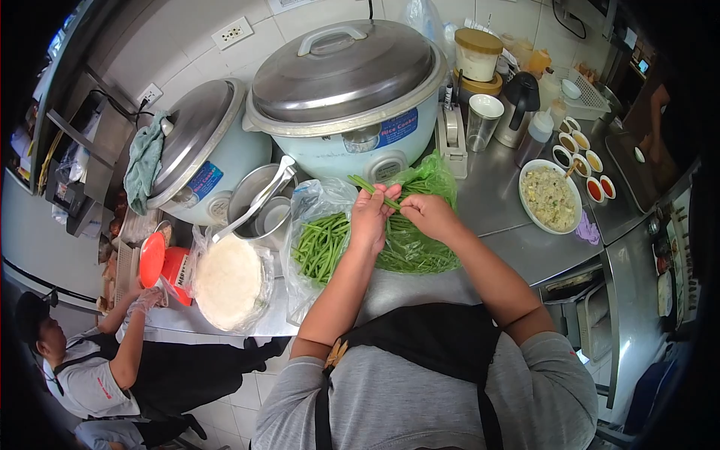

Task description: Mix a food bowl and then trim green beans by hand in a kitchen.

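A few green beans (364, 183) lie across the fingers of my left hand (372, 216), which is turned partly palm up. The thumb and fingers of my right hand (428, 215) pinch the lower right end of the same beans. Under my hands, long green beans (408, 224) fill a green plastic bag (444, 180). Left of my left forearm, shorter pieces of green bean (320, 244) sit in a clear plastic bag (306, 197).
Two large rice cookers (349, 146) (191, 152) stand behind. Left are a metal pot (275, 236) with tongs (253, 197) and bagged flat wrappers (229, 281). Right are fried rice (548, 197) and sauce cups (568, 142). A gloved co-worker (112, 360) stands at the left.
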`<state>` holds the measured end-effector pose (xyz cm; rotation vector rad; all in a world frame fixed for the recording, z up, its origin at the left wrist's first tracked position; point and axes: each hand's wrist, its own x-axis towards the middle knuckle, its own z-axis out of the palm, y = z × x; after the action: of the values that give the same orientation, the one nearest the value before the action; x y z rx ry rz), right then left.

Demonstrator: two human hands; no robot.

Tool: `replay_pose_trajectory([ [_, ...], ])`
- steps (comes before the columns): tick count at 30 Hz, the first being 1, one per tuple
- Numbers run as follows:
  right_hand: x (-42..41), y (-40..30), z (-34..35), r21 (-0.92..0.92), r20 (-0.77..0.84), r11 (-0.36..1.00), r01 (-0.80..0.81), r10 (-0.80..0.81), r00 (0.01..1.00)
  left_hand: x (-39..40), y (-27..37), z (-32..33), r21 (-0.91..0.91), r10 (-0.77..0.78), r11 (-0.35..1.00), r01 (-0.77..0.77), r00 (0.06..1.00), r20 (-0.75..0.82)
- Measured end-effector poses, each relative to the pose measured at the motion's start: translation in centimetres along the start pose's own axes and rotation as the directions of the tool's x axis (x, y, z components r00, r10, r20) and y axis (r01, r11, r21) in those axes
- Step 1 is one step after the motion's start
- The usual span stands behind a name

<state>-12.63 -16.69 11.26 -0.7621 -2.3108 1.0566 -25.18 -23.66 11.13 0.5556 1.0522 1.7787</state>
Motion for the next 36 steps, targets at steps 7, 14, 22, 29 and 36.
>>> replay_pose_trajectory([
  [7, 0.2, 0.3, 0.3, -0.314, -0.092, 0.950, 0.001, -0.032, 0.995, -0.1, -0.4, -0.2, -0.095, -0.057, 0.994, 0.061, 0.997, 0.043],
  [14, 1.0, 2.3, 1.9, 0.629, -0.004, 0.726, -0.280, 0.363, 0.932, -0.8, -1.5, 1.0, -0.268, -0.011, 0.963, 0.038, 0.995, 0.103],
  [22, 2.0, 4.2, -2.0, 0.940, 0.119, 0.243, -0.242, 0.429, 0.895, -1.4, -0.7, 0.0, -0.372, -0.116, 0.913, 0.168, 0.981, 0.156],
  [29, 2.7, 4.5, -3.7, -0.184, 0.098, 0.933, -0.308, 0.329, 0.939, -2.8, 5.0, -1.2, 0.077, 0.084, 0.992, -0.098, 0.982, 0.167],
  [36, 3.4, 5.3, -1.6, -0.381, 0.072, 0.901, -0.207, 0.252, 0.965, -5.3, 9.1, -6.8, 0.918, 0.199, 0.395, -0.037, 0.979, -0.046],
])
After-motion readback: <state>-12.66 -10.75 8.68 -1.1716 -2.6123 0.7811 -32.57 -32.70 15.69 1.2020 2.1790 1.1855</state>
